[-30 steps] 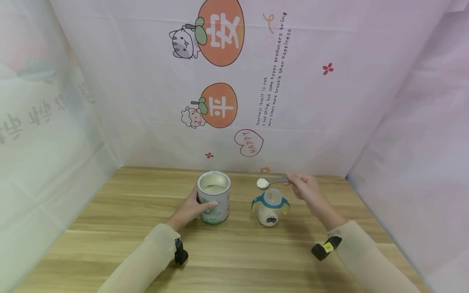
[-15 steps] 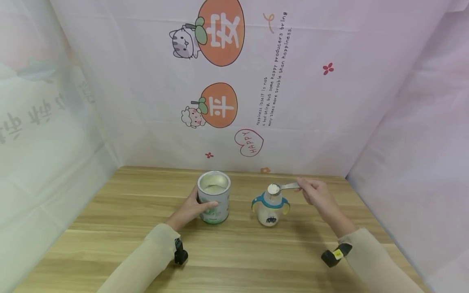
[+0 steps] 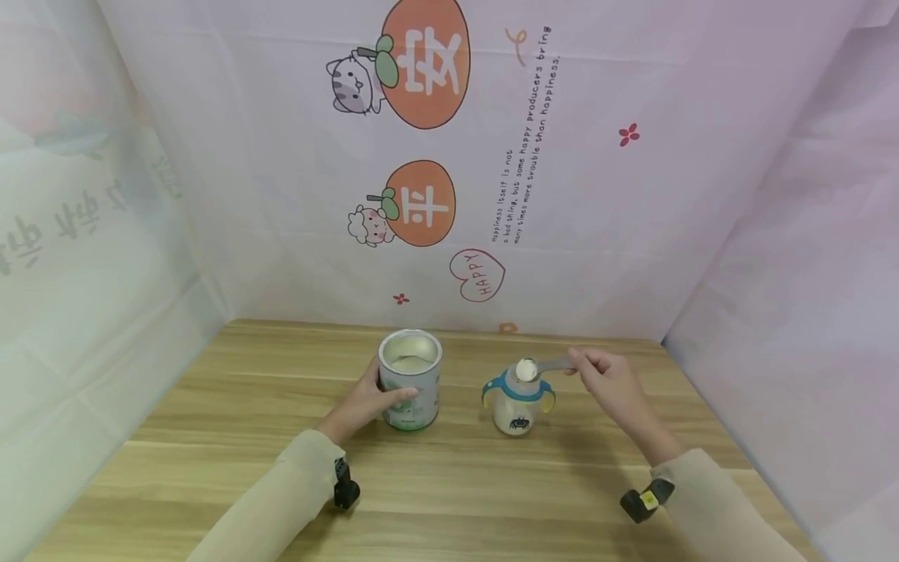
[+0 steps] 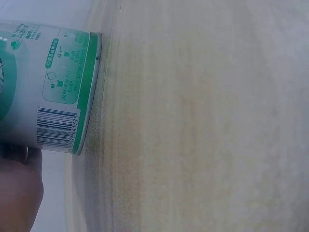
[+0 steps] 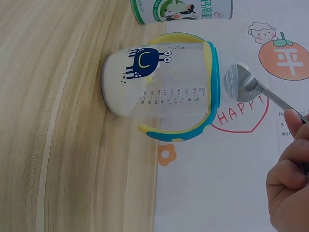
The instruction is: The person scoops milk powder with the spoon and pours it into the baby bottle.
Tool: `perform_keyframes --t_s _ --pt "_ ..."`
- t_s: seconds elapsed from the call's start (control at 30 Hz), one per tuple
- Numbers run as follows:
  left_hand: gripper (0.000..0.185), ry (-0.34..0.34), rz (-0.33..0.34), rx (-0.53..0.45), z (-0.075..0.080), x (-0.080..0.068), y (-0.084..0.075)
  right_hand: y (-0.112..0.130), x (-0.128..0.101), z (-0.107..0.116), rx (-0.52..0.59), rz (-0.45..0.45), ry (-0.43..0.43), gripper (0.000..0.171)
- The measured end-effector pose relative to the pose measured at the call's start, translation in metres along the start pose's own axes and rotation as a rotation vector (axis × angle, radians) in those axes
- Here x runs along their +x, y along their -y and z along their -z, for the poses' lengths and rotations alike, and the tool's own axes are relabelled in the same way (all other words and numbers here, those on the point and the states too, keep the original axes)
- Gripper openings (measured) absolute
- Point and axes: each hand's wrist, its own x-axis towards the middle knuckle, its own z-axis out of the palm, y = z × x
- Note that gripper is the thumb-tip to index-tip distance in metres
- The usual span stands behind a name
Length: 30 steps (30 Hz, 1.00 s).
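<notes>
An uncapped milk powder can (image 3: 419,402), pale powder inside, stands upright on the table. My left hand (image 3: 368,400) grips its left side, with the thumb across the front. To its right stands a clear baby bottle (image 3: 507,411) with blue-and-yellow handles (image 5: 188,134) and powder in its lower part. My right hand (image 3: 613,388) pinches the handle of a metal spoon (image 5: 248,84). White powder (image 3: 526,369) fills the spoon's bowl, which sits at the bottle's open mouth. In the right wrist view the bowl overlaps the bottle's neck (image 5: 228,83); whether they touch I cannot tell.
The wooden table (image 3: 435,499) runs back to a printed cloth backdrop (image 3: 590,257). Cloth walls close in the left and right sides. Each sleeve carries a black wrist camera (image 3: 346,485).
My right hand has moved the powder-filled spoon rightward and down, from above and left of the bottle to its mouth. The left hand and can have stayed in place.
</notes>
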Motion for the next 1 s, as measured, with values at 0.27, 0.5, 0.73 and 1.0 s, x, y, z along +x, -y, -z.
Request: perform_keyframes --t_s 0.27,0.5,0.73,1.0 --pt "0.098 -0.007 -0.009 0.006 -0.001 -0.001 -0.002 0.001 -0.003 -0.008 -0.137 0.285 -0.082 0.023" --pt "0.094 0.001 -0.038 0.005 -0.001 -0.001 -0.003 -0.001 -0.003 -0.013 -0.208 0.502 -0.131 0.019" --pt "0.093 0.012 -0.046 -0.001 -0.001 0.000 -0.001 0.000 -0.005 -0.012 -0.321 0.676 -0.132 0.014" --pt "0.094 -0.007 -0.031 0.009 -0.001 0.001 -0.001 -0.001 -0.006 -0.014 -0.455 0.858 -0.112 0.020"
